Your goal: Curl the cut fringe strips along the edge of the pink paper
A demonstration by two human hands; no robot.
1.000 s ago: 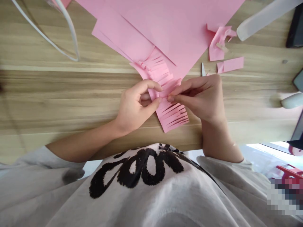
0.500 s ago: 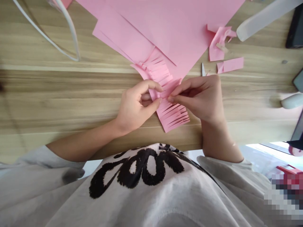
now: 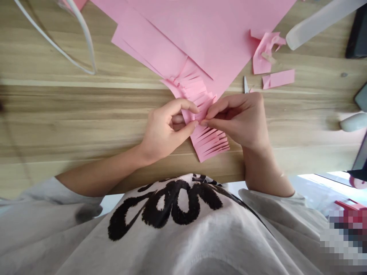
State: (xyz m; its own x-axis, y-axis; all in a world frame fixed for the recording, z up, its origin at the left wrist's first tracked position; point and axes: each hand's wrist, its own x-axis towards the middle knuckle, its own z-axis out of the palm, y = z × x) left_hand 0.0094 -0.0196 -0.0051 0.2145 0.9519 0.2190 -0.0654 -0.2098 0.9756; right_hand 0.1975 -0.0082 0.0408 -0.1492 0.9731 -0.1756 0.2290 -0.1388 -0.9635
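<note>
A pink paper strip (image 3: 210, 147), cut into a fringe along its right side, slants from upper left to lower right between my hands. Some fringe tabs near its top end are curled. My left hand (image 3: 169, 128) is closed on the strip's uncut left edge, thumb and forefinger close to its middle. My right hand (image 3: 237, 120) pinches fringe tabs near the middle, its thumb tip almost meeting the left thumb. The pinched tabs are partly hidden by the fingers.
Large pink paper sheets (image 3: 223, 34) lie behind the strip. Pink scraps (image 3: 262, 57) and a small pink piece (image 3: 282, 78) are at right, near a metal blade tip (image 3: 246, 84). A white cable (image 3: 87, 38) loops at upper left on the wooden table (image 3: 71, 114).
My right hand has drawn slightly left and down, closer to the left thumb. The tab that stuck out beyond its fingers now shows less. The left hand has barely shifted.
</note>
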